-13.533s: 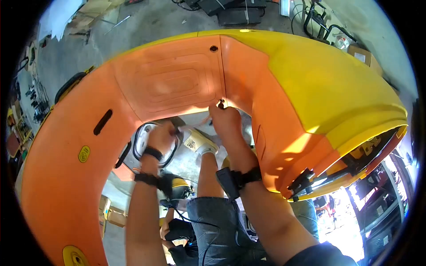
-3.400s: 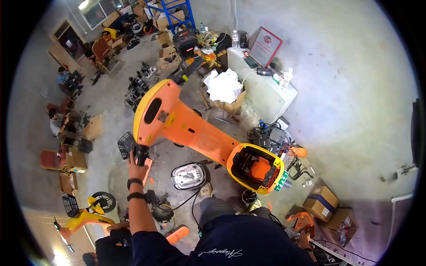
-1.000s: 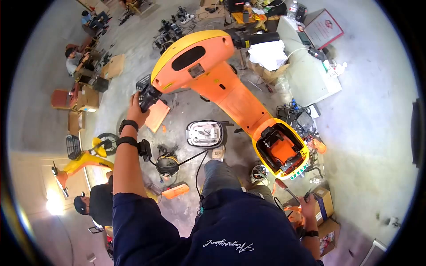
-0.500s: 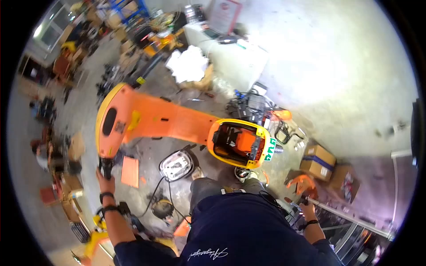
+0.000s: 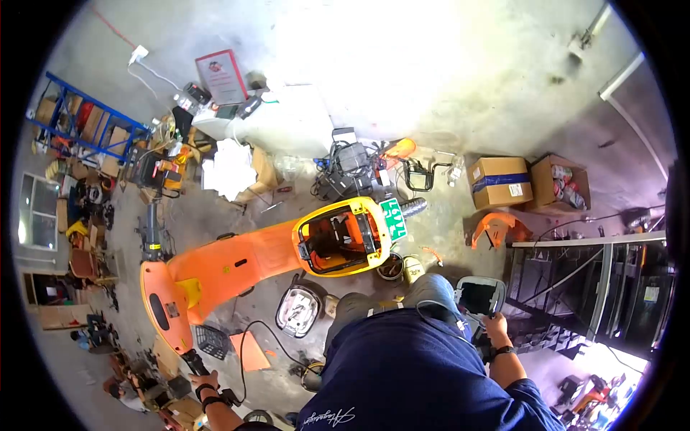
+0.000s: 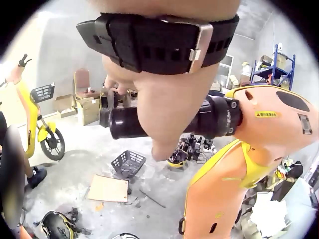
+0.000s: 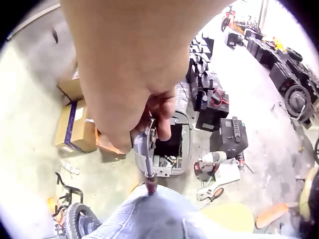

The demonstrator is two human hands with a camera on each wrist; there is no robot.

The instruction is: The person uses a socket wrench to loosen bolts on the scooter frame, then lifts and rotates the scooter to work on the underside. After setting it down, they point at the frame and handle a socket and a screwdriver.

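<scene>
My left hand (image 5: 207,382) (image 6: 167,107) is wrapped round the black handlebar grip (image 6: 127,123) of an orange and yellow scooter (image 5: 241,255). Its seat compartment (image 5: 334,244) stands uncovered, above a green plate (image 5: 393,219). On the other side, my right hand (image 5: 496,329) (image 7: 134,107) holds metal tools. One is a screwdriver (image 7: 151,184) with a reddish-brown handle, pointing towards my leg; a second metal tool (image 7: 151,137) lies against the fingers, its type unclear. Under this hand is a grey open bin (image 5: 480,287) (image 7: 187,144) with small metal parts (image 7: 169,162) inside.
A white-grey tray (image 5: 298,310) lies by my feet, near an orange panel (image 5: 250,352) and a black basket (image 5: 212,340). Cardboard boxes (image 5: 501,187) stand along the wall. Beside the bin are a power drill (image 7: 212,159), pliers (image 7: 212,196) and black batteries (image 7: 232,137).
Both hands were at the orange panel earliest; my left has since moved to the handlebar grip and stays there. The head view has turned right, and my right hand has come over the grey bin.
</scene>
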